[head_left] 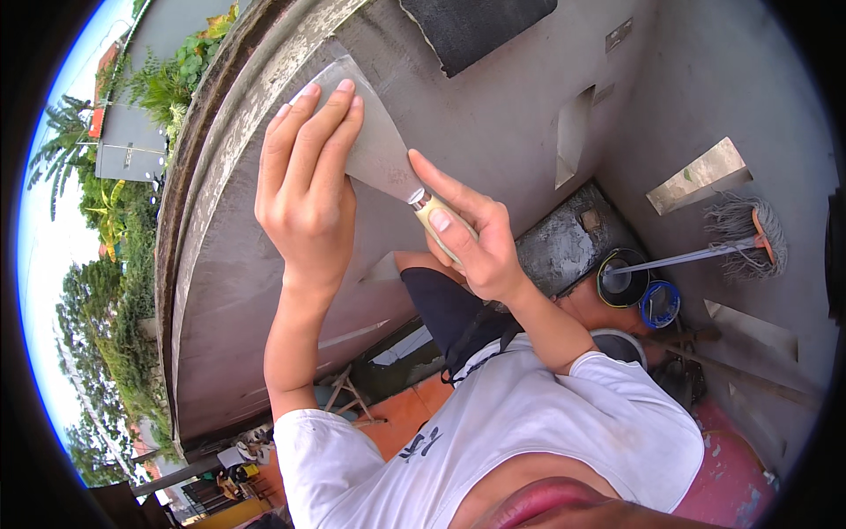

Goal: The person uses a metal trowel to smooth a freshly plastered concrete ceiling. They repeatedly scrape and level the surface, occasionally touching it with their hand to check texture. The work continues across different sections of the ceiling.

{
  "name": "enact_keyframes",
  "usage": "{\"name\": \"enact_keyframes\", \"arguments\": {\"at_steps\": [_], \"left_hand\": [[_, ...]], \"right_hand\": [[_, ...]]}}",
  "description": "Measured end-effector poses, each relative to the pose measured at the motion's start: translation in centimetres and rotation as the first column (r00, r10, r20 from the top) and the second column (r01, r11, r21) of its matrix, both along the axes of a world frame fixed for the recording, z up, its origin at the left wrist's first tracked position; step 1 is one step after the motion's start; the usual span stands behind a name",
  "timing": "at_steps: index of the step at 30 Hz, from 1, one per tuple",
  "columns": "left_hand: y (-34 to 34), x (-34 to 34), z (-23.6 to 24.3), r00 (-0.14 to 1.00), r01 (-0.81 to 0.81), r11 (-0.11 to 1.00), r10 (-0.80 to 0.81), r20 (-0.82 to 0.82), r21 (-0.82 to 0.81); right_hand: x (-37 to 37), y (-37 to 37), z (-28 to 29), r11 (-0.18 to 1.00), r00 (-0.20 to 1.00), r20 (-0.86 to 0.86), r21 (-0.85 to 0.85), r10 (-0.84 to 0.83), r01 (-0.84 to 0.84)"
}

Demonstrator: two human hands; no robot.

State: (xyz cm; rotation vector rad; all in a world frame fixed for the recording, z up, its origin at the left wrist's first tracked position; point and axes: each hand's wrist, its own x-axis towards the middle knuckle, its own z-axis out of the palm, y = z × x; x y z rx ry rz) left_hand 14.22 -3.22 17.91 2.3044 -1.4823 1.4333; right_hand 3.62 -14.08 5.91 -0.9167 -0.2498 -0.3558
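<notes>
A wide metal scraper (382,145) with a pale wooden handle slants across the upper middle, its broad edge at the weathered band along the top of the concrete wall (231,275). My left hand (306,196) is closed on the blade, fingers pressed side by side over its face near the broad end. My right hand (469,239) grips the handle, thumb along it and index finger extended beside the blade.
A mop (738,236) leans at the right, near two buckets (659,304) and a dark grimy slab (573,231). A dark sheet (476,31) is at the top. A wooden stand (344,392) is low behind me. Plants (106,339) show beyond the wall.
</notes>
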Motion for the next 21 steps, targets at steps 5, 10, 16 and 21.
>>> {"name": "enact_keyframes", "arguments": {"at_steps": [5, 10, 16, 21], "left_hand": [[-0.1, -0.3, -0.2, 1.000, -0.015, 1.000, 0.015, -0.016, 0.010], [0.2, -0.5, -1.9, 0.999, -0.020, 1.000, 0.019, -0.036, -0.020], [-0.5, -0.4, -0.8, 1.000, -0.017, 1.000, 0.017, -0.009, -0.022], [-0.1, -0.9, -2.6, 0.998, -0.037, 0.999, 0.036, -0.058, -0.015]], "right_hand": [[-0.4, 0.2, 0.0, 0.996, 0.999, -0.021, 0.082, 0.043, -0.041], [-0.5, 0.6, -1.4, 0.995, 0.997, -0.064, 0.088, 0.053, -0.048], [-0.3, 0.0, -0.5, 0.997, 0.997, -0.050, 0.052, 0.053, -0.050], [-0.9, 0.4, -2.6, 0.990, 0.988, -0.104, 0.102, 0.111, -0.100]]}}
